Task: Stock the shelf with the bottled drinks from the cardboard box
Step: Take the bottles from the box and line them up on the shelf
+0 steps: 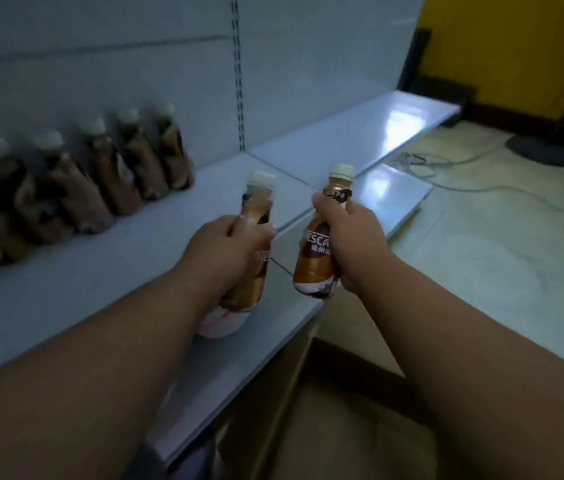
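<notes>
Two bottles are in hand, one each. The left hand (pixel 228 251) wraps its fingers (pixel 263 233) round the middle of a brown coffee bottle (pixel 254 209), whose base hangs low over the front part of the shelf (pixel 100 289). The right hand (pixel 346 237) has its fingers curled round a second bottle (pixel 315 258), held a little tilted, above the shelf's front edge. Both caps point up and away from the person.

Judging from the task, the step in hand is setting these two down beside the ones already stocked. To do it well, the bottles should go down upright and one at a time, base flat on the shelf, and slid back to continue the row (pixel 83 188) at its right end, where the shelf is bare. Labels are best turned outward to match. Letting go only once each base sits flat should keep a bottle from toppling into its neighbours.

Counted: five white caps show plainly in the row against the back panel (pixel 135 74); more brown bottles crowd the far left, too blurred to count. With the two held, at least seven are in view. One cardboard box (pixel 325 427) sits on the floor under the arms; its contents are hidden.
</notes>
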Tool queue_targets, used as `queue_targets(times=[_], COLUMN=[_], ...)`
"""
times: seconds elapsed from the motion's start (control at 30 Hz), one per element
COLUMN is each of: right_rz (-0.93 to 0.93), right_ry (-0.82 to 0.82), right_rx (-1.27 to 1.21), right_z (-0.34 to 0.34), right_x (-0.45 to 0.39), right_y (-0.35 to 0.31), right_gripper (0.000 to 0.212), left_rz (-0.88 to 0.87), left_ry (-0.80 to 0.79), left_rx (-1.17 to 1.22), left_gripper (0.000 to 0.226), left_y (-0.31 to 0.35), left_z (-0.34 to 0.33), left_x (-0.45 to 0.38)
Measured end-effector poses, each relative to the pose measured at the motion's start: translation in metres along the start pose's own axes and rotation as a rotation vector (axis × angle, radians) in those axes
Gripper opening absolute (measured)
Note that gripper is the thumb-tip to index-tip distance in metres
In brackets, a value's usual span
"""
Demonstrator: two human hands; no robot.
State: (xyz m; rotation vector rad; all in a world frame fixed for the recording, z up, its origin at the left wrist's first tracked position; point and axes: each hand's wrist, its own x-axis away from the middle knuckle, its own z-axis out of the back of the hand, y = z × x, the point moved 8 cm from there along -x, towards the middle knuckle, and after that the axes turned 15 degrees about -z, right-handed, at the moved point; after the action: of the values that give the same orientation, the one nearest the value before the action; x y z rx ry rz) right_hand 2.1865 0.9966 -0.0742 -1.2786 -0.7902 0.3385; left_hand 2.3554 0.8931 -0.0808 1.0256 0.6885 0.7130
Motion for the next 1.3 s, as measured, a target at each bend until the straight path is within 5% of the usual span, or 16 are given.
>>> queue_targets(times=[0.33,0.43,0.67,1.1,1.3], right_rz=[0.414,0.418,0.452,0.384,0.35], right_ry=[0.142,0.199,0.134,0.115,0.046], right_rx=[0.574,0.681,0.701,0.559,0.613], right_z=[-0.087,-0.103,-0.132,-0.184,-0.205], right_x=[-0.05,-0.09,-0.162,-0.231,-0.252], right_y=[-0.107,-0.116,-0.134,-0.14,-0.143], right_gripper=[0.057,0.048,0.027,0.032,0.022], left_rz=[-0.365,-0.473,-0.655,-0.484,-0.466], left_ry=[0.104,-0.006,0.021,-0.207,-0.175], left_rx=[-0.341,-0.459,-0.811,-1.069,-1.232], left_gripper=[0.021,0.022,0.047,0.03,0.027], left_y=[0.037,0.045,0.062,0.03,0.024], left_z=[0.086,0.082,0.091,0.086,0.085], left_x=[-0.119,-0.162,-0.226,-0.276,-0.287])
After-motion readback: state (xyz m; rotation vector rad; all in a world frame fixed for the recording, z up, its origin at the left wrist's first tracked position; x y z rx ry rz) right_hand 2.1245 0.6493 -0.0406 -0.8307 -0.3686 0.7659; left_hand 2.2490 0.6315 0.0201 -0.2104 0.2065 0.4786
